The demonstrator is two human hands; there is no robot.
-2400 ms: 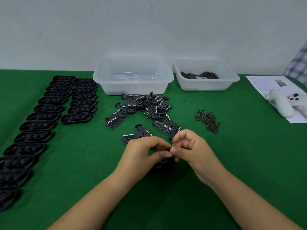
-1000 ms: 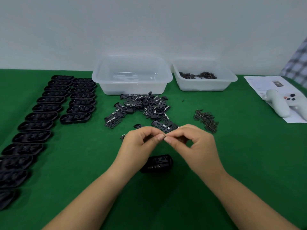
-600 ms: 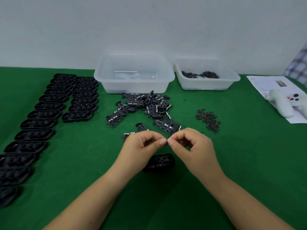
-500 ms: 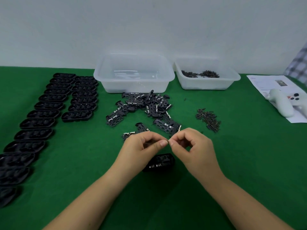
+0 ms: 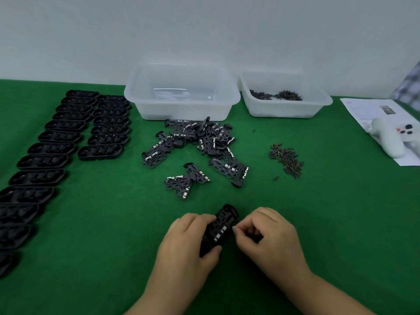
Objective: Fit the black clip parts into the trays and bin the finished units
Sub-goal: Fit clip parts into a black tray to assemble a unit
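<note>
A black oval tray point(image 5: 221, 226) with a clip part seated in it lies on the green table near me. My left hand point(image 5: 188, 244) grips its left side with thumb and fingers. My right hand point(image 5: 266, 235) is pinched at the tray's right edge; whether it holds a small piece I cannot tell. Loose black clip parts point(image 5: 197, 144) lie in a heap in the middle of the table. Two rows of empty black trays point(image 5: 68, 137) run along the left. A clear empty bin point(image 5: 181, 92) stands behind the heap.
A second clear bin point(image 5: 285, 97) at the back right holds small dark screws. A loose pile of screws point(image 5: 286, 160) lies to the right of the heap. A white controller point(image 5: 391, 137) rests on a paper sheet at the far right edge.
Both hands dropped from in front of the clip heap down to the tray on the table. My left hand took hold of the tray, which now points away from me.
</note>
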